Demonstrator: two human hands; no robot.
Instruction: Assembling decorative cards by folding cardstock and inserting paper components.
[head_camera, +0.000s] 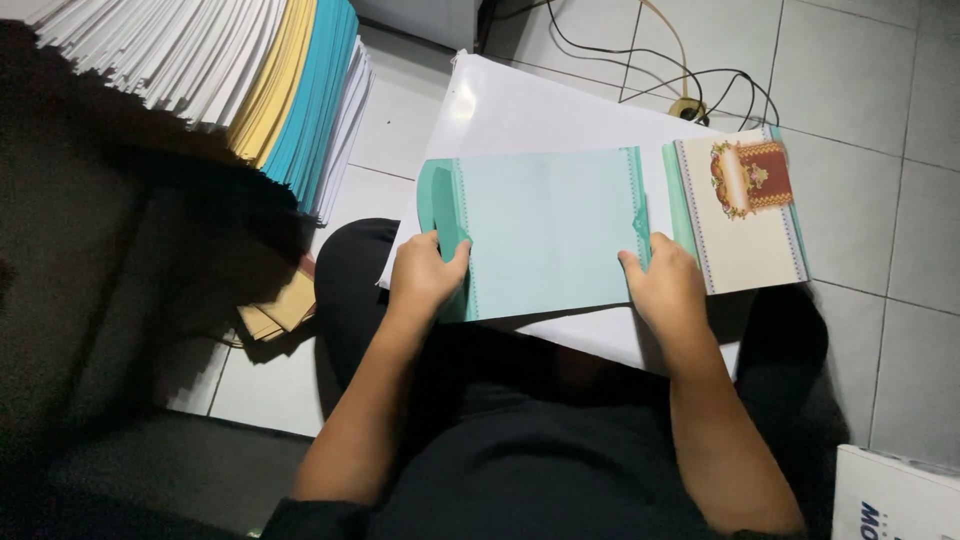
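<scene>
A pale teal card sheet (545, 230) lies open on a large white board (540, 110) resting across my lap. My left hand (425, 272) grips its left flap, thumb on top, with the flap partly folded over. My right hand (662, 280) pinches the sheet's right edge near its decorated border. Just right of that hand lies a stack of folded cards (745, 215), cream-faced with a red and gold ornament and teal edges.
A tall pile of white, yellow and teal paper sheets (270, 90) stands at the upper left. Brown envelopes (285, 310) lie on the tiled floor beside my leg. Black cables (650, 70) run behind the board. A white box (895, 500) sits at the lower right.
</scene>
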